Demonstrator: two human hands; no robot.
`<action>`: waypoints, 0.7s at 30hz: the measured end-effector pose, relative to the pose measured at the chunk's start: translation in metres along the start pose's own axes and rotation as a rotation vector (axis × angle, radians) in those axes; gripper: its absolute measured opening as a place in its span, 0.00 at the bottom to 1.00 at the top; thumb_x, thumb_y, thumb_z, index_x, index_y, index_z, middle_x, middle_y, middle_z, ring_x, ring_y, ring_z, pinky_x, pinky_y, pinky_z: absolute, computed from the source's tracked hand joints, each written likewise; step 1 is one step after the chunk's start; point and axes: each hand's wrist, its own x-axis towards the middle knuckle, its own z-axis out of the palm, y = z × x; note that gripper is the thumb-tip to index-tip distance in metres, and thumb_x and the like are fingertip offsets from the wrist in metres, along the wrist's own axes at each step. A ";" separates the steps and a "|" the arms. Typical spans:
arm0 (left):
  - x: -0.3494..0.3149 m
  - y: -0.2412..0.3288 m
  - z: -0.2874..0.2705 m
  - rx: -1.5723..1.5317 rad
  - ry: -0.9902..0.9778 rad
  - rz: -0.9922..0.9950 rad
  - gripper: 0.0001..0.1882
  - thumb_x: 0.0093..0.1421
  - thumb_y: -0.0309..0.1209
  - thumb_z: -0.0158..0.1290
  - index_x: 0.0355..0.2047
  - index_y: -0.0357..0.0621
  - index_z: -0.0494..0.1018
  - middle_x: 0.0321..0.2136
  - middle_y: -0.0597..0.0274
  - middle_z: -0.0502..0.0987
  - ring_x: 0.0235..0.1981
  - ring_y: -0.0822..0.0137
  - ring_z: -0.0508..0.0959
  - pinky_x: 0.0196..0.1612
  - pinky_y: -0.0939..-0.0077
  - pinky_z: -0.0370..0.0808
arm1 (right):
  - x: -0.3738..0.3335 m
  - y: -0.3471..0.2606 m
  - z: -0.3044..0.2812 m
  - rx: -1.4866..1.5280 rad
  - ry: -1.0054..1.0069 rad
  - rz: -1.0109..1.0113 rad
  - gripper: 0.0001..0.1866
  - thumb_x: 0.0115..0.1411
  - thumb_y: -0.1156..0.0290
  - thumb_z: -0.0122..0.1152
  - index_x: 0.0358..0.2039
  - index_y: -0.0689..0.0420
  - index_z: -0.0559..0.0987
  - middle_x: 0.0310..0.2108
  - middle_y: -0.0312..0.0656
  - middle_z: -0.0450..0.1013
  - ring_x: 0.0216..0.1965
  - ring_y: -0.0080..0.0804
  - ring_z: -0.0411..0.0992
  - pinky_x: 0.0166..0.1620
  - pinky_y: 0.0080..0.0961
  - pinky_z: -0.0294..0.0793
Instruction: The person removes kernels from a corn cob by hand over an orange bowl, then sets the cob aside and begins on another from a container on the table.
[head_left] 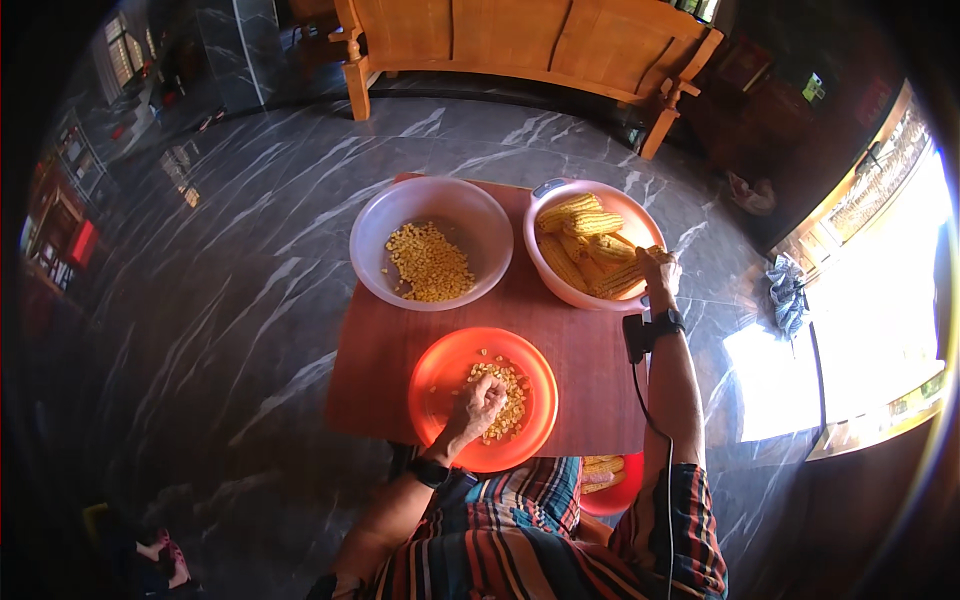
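Observation:
My right hand [658, 268] reaches over the right rim of a pink basin [536, 262] at the table's far right. Its fingers are closed around the end of a yellow corn cob [622, 279], beside several other cobs [572, 222]. Low over an orange bowl [432, 392], close to my body, my left hand [484, 399] is curled shut. Whatever it may hold is hidden by the fingers. Loose corn kernels [512, 408] lie in the bowl under and around that hand.
A translucent whitish basin [372, 232] with a heap of kernels [430, 264] stands at the table's far left. The reddish-brown table [600, 390] carries all three vessels. Below its near edge, a red container [627, 487] holds more cobs. A wooden bench [530, 50] stands beyond.

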 end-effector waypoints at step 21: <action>-0.005 0.028 -0.025 -0.596 0.033 -0.071 0.12 0.61 0.37 0.48 0.36 0.40 0.67 0.32 0.60 0.74 0.31 0.72 0.75 0.33 0.80 0.74 | -0.177 -0.030 -0.062 1.050 -0.205 -0.584 0.22 0.54 0.71 0.60 0.49 0.57 0.65 0.37 0.39 0.68 0.35 0.27 0.69 0.30 0.20 0.73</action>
